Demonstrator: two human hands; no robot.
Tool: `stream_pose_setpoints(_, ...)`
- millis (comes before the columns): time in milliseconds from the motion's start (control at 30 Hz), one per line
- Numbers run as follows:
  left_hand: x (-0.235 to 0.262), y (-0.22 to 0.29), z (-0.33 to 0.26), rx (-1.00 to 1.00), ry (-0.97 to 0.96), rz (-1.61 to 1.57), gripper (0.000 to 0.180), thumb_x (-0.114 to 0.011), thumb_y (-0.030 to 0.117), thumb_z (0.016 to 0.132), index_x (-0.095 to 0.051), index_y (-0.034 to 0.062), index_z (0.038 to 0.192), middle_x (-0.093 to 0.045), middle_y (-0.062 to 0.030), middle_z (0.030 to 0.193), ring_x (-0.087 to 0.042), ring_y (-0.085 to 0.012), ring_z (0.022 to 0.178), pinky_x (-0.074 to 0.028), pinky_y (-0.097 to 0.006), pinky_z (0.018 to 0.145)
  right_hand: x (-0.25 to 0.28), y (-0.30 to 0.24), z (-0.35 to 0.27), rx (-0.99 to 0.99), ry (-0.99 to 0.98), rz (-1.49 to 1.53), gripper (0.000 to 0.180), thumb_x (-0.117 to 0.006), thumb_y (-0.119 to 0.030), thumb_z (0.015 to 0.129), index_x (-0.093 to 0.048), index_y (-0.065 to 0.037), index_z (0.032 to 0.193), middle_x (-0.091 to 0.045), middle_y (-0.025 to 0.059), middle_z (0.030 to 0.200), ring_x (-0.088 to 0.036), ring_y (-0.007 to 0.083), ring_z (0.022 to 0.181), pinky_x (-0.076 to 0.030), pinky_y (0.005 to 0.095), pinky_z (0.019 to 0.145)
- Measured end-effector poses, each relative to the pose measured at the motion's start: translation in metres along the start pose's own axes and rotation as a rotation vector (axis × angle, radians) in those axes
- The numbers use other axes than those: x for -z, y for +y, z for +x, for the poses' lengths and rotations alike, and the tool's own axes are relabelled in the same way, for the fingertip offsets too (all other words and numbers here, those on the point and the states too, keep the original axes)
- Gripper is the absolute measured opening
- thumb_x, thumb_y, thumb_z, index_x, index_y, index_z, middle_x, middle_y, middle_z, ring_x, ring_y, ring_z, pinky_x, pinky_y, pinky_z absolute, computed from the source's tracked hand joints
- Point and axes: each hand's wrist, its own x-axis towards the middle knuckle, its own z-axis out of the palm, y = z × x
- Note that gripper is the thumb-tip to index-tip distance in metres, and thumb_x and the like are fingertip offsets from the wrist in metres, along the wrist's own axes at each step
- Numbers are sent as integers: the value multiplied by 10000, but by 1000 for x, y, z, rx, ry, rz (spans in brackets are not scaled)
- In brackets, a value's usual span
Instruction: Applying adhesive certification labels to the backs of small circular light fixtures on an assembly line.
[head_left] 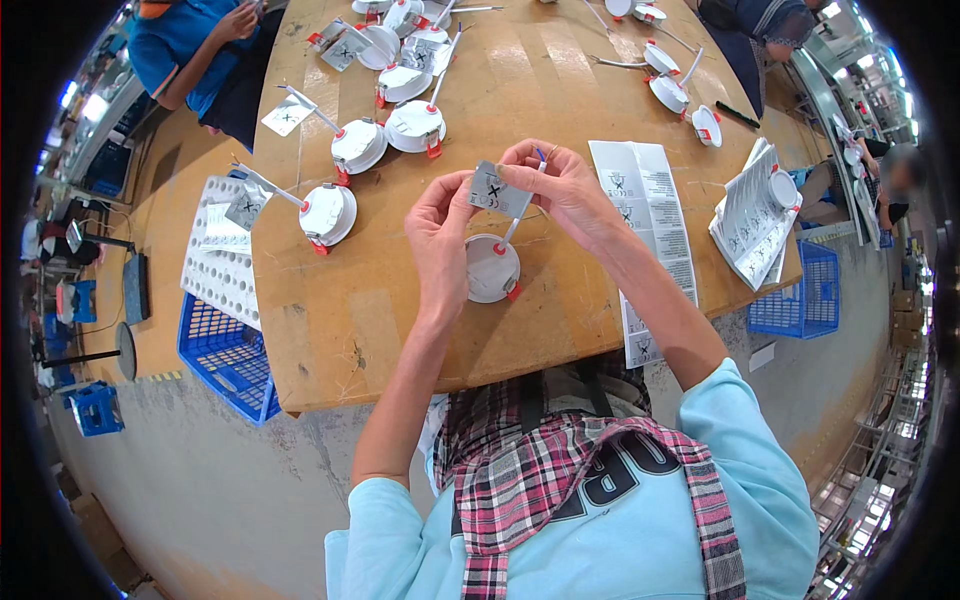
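Between my two hands, above the near part of the table, is a silver printed label (pixel 497 197) with one edge against a white cable (pixel 516 228). My left hand (pixel 440 232) pinches the label's left side. The fingers of my right hand (pixel 562 190) close on its upper right corner beside the cable, whose bare wire ends stick up. The cable runs down to a round white downlight (pixel 491 272) with red clips, lying on the table under my hands and partly hidden by my left hand. Left of it lies another downlight (pixel 328 214) with a silver label (pixel 247 205) on its cable.
Several more downlights (pixel 401 84) lie farther back on the brown table (pixel 520 100). Sheets of labels (pixel 645 210) lie at right, beside a folded stack (pixel 752 225). A black pen (pixel 737 115) is beyond. Blue baskets (pixel 232 350) stand beside the table. Co-workers (pixel 205 60) sit at both sides.
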Motion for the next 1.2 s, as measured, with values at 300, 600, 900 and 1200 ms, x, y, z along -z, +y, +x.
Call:
stream_pose_setpoints(300,-3,-1,1,-22,40,1,202,-579,143,924,-641,-36,993,-660,-51,881,-608,-94,816,-492,-244,772,0,0,4,10,10,-61,184,-701,-198,841,-651,-44,928,-627,3,837,-581,61,781,-480,217,717)
stream_pose_setpoints(600,-3,0,1,-37,41,39,201,-585,151,922,-649,-26,992,-660,-34,879,-592,-80,806,-469,-227,746,-2,-2,3,22,22,-88,186,-696,-183,846,-649,-32,942,-626,4,847,-574,55,773,-475,206,712)
stream_pose_setpoints(900,-5,4,-1,-29,46,43,206,-582,156,924,-652,-25,993,-663,-36,874,-595,-79,802,-471,-228,741,-2,1,3,25,48,-83,177,-692,-183,851,-639,-42,945,-608,-21,838,-546,35,747,-449,187,677)
stream_pose_setpoints(1200,1,10,1,41,38,81,209,-610,161,905,-653,-33,973,-664,-56,857,-604,-100,767,-485,-234,720,-3,2,3,31,71,-123,172,-693,-176,848,-642,-43,945,-607,-26,839,-531,33,764,-435,192,679)
